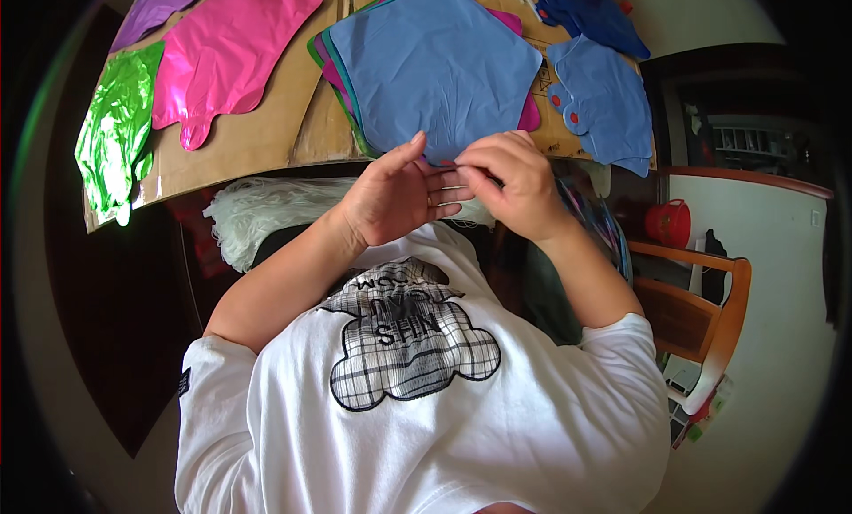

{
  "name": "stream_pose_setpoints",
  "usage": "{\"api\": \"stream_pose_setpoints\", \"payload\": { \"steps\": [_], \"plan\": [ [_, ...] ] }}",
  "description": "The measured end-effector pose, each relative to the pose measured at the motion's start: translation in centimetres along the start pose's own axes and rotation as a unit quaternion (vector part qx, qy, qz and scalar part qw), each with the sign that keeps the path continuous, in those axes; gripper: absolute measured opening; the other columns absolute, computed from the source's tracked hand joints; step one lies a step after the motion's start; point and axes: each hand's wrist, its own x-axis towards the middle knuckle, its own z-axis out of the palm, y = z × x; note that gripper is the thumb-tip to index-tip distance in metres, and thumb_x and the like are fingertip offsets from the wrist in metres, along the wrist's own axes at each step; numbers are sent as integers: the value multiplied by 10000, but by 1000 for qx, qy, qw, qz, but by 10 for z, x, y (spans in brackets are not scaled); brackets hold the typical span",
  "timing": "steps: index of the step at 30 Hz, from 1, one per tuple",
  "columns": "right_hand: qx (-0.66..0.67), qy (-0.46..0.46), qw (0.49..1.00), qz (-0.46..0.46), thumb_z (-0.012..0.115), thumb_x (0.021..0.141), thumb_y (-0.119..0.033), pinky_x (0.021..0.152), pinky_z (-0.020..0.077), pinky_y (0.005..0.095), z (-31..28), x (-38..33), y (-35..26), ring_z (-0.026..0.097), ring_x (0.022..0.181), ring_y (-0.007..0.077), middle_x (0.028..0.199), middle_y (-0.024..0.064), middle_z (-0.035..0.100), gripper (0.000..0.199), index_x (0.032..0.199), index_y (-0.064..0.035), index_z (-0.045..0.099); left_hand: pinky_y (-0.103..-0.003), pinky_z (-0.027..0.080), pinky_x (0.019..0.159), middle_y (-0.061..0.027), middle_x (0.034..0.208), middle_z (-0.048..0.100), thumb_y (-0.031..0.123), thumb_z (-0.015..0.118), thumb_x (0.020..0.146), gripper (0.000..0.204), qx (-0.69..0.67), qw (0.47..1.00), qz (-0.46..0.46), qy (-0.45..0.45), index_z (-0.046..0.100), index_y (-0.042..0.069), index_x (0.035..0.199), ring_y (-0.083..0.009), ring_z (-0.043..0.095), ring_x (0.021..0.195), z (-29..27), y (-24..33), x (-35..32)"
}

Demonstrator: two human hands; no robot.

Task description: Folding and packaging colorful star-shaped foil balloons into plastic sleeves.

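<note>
Both hands meet at the near edge of the cardboard-covered tabletop. The left hand and right hand pinch the neck of the top blue foil balloon, apparently around something small; the detail is unclear. That balloon tops a stack at mid-edge. Pink and green balloons lie toward the left corner, further blue ones toward the right edge.

Home room, wooden chair (cardboard-topped table)
</note>
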Motion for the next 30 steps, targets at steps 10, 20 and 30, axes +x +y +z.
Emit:
{"api": "stream_pose_setpoints", "payload": {
  "steps": [10,20,30],
  "plan": [
    [211,6,947,242,641,841,-45,648,464,229,-13,2,-3,598,715,89,802,38,656,65,865,14,653,-336,356,961,-62,1206,607,563,457,896,614,31,999,31,5,536,68,1251,-203,547,1129,11,-5,-2],
    [-14,57,998,8,688,779,-40,653,465,288,-41,7,37,621,721,201,822,62,673,76,849,-31,661,-359,389,966,-107,1220,588,529,496,904,590,91,994,26,57,510,74,1280,-224,562,1117,15,-9,5],
    [-105,9,991,-84,710,674,-36,693,443,334,-35,-14,45,605,761,212,910,52,663,222,888,-66,658,-362,386,948,-99,1172,610,479,507,918,497,65,994,1,87,561,79,1208,-229,556,1101,23,-10,21]
  ]
}}
